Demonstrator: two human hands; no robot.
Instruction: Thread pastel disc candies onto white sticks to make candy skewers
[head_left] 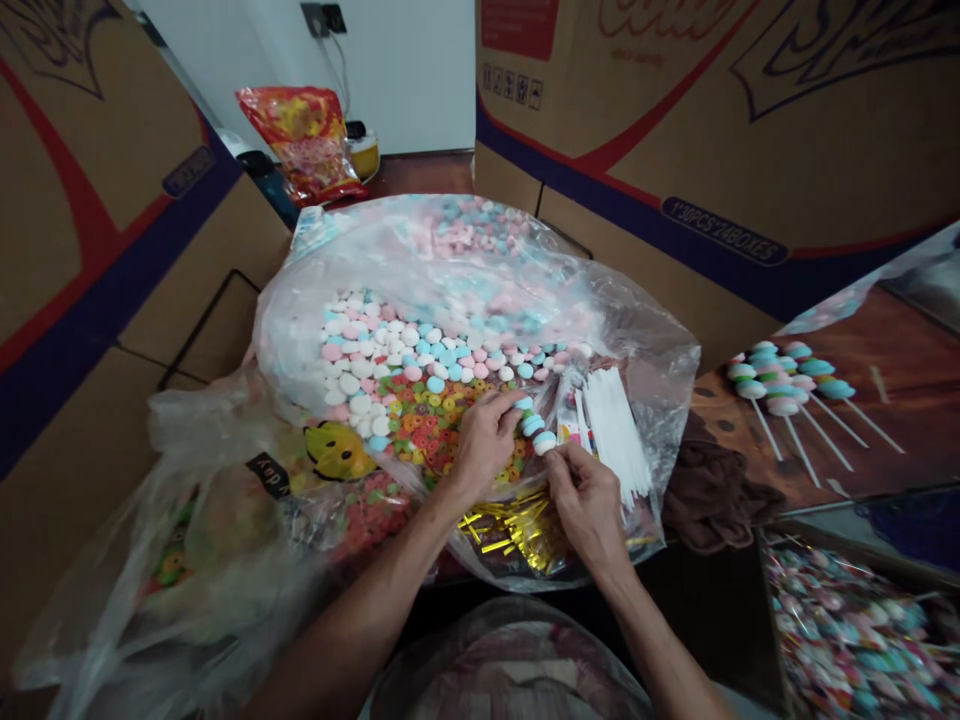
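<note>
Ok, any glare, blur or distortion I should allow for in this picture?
Head view: dim, cool light overall; pale sheen on the clear plastic sheet, glints on the gold strips; lower-left plastic bag looks soft; cartons lean, probably wide-angle distortion; left hand, right hand and candy stack fairly clear.

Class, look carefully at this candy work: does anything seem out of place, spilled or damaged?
Only the brown cloth stands out, mildly: it lies crumpled near the lollipops, an untidy thing beside sweets. The loose candies look heaped on plastic rather than spilled. I see no clear damage.
</note>
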